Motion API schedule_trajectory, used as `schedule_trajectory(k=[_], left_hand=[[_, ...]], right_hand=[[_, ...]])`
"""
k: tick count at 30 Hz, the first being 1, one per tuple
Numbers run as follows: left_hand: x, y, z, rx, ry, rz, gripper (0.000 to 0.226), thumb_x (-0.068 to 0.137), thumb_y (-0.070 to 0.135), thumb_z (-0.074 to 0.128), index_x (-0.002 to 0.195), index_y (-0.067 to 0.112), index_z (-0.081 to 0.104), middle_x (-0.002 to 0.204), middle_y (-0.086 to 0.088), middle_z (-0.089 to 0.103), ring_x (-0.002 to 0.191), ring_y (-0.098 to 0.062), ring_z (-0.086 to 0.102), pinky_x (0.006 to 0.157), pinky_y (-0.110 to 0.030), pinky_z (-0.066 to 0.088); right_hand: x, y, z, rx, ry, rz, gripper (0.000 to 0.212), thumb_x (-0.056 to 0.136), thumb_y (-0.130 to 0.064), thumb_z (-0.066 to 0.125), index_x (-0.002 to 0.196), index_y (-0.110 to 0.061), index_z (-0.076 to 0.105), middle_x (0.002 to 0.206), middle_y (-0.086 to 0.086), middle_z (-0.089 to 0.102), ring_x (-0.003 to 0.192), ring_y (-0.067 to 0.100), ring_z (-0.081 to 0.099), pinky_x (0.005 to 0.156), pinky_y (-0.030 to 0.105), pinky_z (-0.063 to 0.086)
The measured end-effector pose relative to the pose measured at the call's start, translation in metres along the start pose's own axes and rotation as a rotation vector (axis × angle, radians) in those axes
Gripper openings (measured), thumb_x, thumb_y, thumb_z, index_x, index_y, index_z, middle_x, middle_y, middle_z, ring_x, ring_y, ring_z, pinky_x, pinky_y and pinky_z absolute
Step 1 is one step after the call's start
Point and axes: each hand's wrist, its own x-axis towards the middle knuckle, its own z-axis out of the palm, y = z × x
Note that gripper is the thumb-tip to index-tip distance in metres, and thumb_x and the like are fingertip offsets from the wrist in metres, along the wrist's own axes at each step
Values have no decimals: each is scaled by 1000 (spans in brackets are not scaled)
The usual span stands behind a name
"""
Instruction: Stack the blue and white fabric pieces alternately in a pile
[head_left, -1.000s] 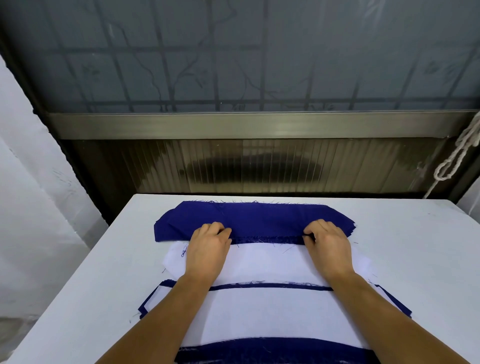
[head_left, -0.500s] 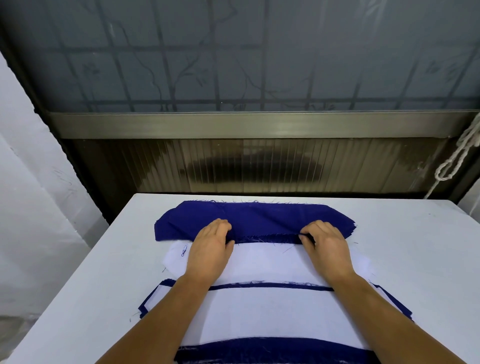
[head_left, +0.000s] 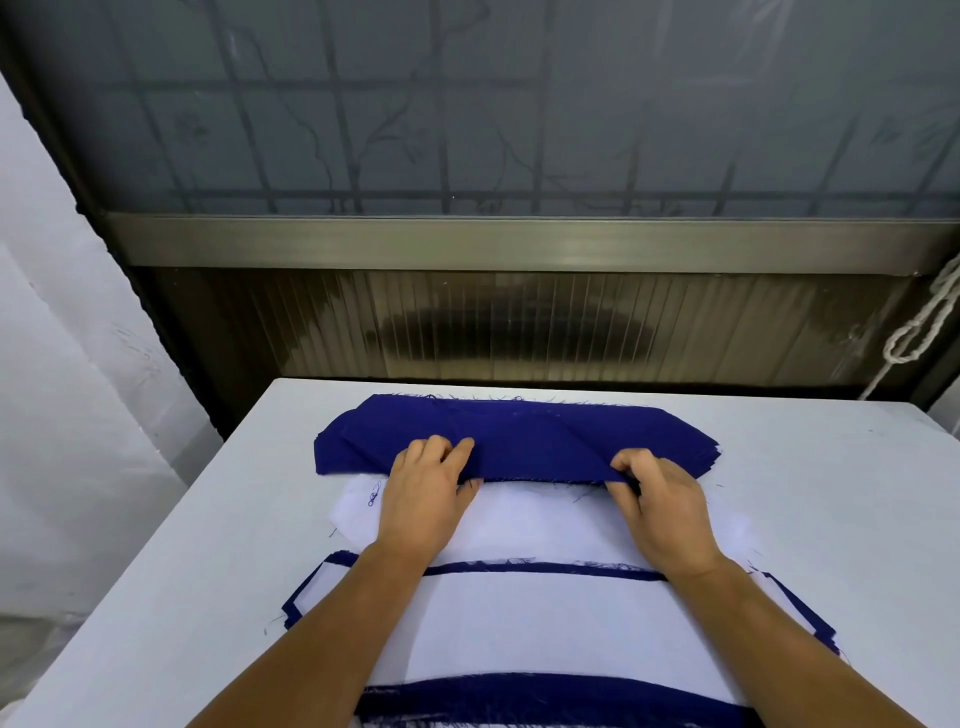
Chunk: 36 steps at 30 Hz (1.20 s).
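Nearest pile: at the near edge of the table (head_left: 156, 597) we had the alternating pile (head_left: 545, 639), white on top, with blue edges showing along its far side, its left and right sides, and in a band nearest us.
White supply: just beyond it lay the white pieces (head_left: 540, 525), partly under our forearms and touching the blue stack's near edge.
Left hand: our left hand (head_left: 423, 491) had its fingers curled over the near edge of the blue stack (head_left: 519, 439), the thumb below that edge; we judged it gripped the top blue piece.
Right hand: our right hand (head_left: 662, 501) pinched the same near edge between bent fingers and thumb, lifting a small fold.
Step in hand: we judged we were picking the top blue piece off its stack, white being uppermost on the pile.
Next move: it called for peeling one layer only, drawing it towards us and laying it square over the white top; frayed threads might drag a second piece along.
Surface: the table was pale and smooth, with loose threads near the fabric.
Room: behind it stood a dark ribbed panel (head_left: 519, 332), a metal sill (head_left: 519, 241) and frosted glass with a branch pattern (head_left: 493, 104); a white cord (head_left: 919, 332) hung at right, and a white sheet (head_left: 67, 364) at left.
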Motion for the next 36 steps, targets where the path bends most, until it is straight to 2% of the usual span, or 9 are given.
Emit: schedule_trajectory(k=[3, 8, 14, 17, 20, 25, 29, 32, 36], left_hand=[[1, -1, -2, -35, 77, -22, 26, 94, 25, 61, 118, 18, 69, 101, 0, 59, 92, -20, 52, 84, -32, 47], [-1, -6, -11, -128, 97, -96, 20, 91, 10, 64, 108, 12, 73, 114, -3, 64, 109, -24, 56, 95, -36, 47], [-18, -9, -72, -192, 205, 63, 11, 88, 9, 68, 96, 15, 71, 87, 3, 68, 74, -19, 61, 70, -33, 51], [-40, -17, -105, -164, 113, 205, 16, 90, 18, 67, 105, 21, 69, 83, 10, 66, 71, -12, 59, 65, -26, 49], [-60, -28, -127, -313, -85, 101, 37, 89, 30, 67, 123, 40, 57, 89, 25, 61, 81, -3, 57, 72, -12, 41], [-68, -39, -139, -426, -342, 56, 27, 89, 30, 68, 105, 51, 61, 100, 34, 61, 102, 11, 54, 84, -8, 44], [-60, -41, -141, -401, -353, 11, 22, 92, 26, 65, 109, 39, 66, 103, 28, 61, 98, 8, 56, 85, -14, 48], [-53, -35, -147, -372, -138, 2, 17, 91, 24, 66, 104, 34, 69, 97, 24, 62, 92, 2, 58, 74, -11, 45], [-67, -31, -154, -223, 119, 179, 7, 85, 23, 72, 87, 27, 68, 82, 19, 61, 74, -6, 56, 64, -17, 44]], right_hand=[[4, -1, -5, -16, -8, -18, 26, 66, 3, 84, 83, -4, 66, 66, 1, 64, 53, 24, 56, 55, 27, 42], [7, -10, -26, -40, -236, -1, 18, 77, -5, 78, 90, -13, 68, 81, -8, 68, 66, 14, 61, 61, 20, 46], [-11, -14, -80, 139, -404, 169, 12, 94, -19, 59, 92, -30, 60, 93, -23, 57, 82, 4, 56, 68, 12, 42], [-21, -20, -113, 235, -476, 239, 17, 91, -21, 64, 83, -36, 62, 84, -19, 64, 71, 7, 58, 64, 15, 44], [-24, -24, -134, 346, -634, 315, 13, 90, -25, 65, 83, -36, 66, 82, -11, 69, 68, 8, 62, 65, 21, 49], [-18, -22, -137, 322, -823, 382, 16, 94, -20, 62, 83, -29, 69, 86, -9, 72, 78, 9, 67, 76, 31, 54], [-8, -23, -125, 187, -724, 344, 16, 94, -23, 61, 83, -34, 66, 80, -6, 70, 72, 11, 64, 72, 32, 54], [-1, -26, -122, 65, -473, 250, 15, 94, -23, 60, 88, -37, 61, 78, -14, 66, 69, 7, 60, 63, 24, 49], [-18, -25, -129, -15, -130, 39, 13, 93, -18, 56, 96, -28, 64, 94, -24, 61, 88, 0, 57, 71, 14, 43]])
